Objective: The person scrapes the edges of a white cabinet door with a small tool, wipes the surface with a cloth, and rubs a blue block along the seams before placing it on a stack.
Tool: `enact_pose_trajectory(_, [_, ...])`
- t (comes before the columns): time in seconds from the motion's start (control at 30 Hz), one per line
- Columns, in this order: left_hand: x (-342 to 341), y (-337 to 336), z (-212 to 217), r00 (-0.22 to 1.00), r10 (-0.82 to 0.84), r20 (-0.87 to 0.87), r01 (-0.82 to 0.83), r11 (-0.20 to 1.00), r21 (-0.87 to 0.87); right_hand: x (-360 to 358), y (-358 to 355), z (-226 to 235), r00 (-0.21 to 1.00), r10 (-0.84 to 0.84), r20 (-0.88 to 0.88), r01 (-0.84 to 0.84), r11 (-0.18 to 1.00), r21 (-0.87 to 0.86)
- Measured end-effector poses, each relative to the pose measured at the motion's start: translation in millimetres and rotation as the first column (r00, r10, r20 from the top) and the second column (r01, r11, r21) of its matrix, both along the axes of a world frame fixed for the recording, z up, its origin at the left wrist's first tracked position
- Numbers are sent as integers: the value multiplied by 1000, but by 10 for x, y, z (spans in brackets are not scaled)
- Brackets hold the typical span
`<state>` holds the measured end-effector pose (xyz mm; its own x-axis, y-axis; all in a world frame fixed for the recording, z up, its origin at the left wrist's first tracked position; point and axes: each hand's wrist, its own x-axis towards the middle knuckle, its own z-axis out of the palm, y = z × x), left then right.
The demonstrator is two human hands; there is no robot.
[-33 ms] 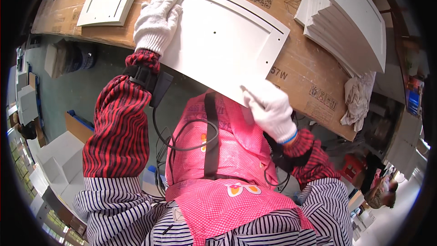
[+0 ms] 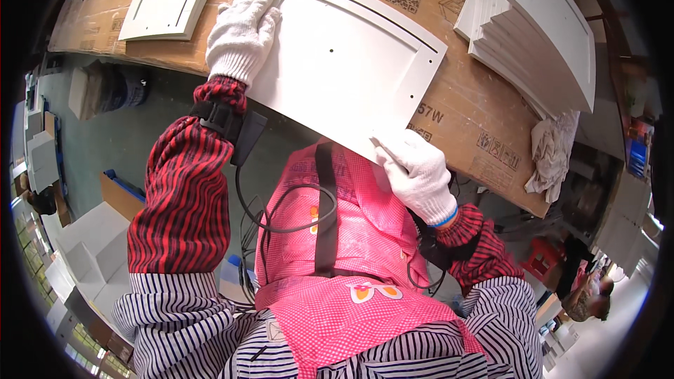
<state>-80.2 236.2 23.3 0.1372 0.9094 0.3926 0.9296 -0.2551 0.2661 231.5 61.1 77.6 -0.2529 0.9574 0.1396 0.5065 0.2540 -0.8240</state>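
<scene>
A white board panel with a long dark groove and small holes lies on the cardboard-covered table, its near edge overhanging toward me. My left hand, in a white knit glove, rests at the panel's left edge, fingers stretched out. My right hand, gloved likewise, is closed at the near right edge, with its bent fingers touching the corner area. Whatever its fingers may hold is hidden.
At the right leans a stack of similar white panels, with a crumpled whitish cloth below it. More panels lie at the left on the cardboard tabletop. A black cable hangs from my left wrist.
My right hand has shifted slightly at the panel's near edge and is less blurred. The left hand and panel stay in place.
</scene>
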Motion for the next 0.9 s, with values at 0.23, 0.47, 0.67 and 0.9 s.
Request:
enact_pose_trajectory(0.23, [-8,-18,15,1000,17,5,-17,999,-39,451,1044,-167,944,-309,112,300,950,92])
enact_pose_trajectory(0.47, [34,-47,58,999,38,3,-37,997,-61,450,1143,-153,936,-292,197,281,956,80])
enact_pose_trajectory(0.67, [-10,-51,54,999,46,-19,-47,996,-78,354,942,-121,955,-207,212,190,977,97])
enact_pose_trajectory(0.9, [70,-55,112,998,46,-50,-50,995,-90,399,1066,-133,942,-314,120,319,948,-21])
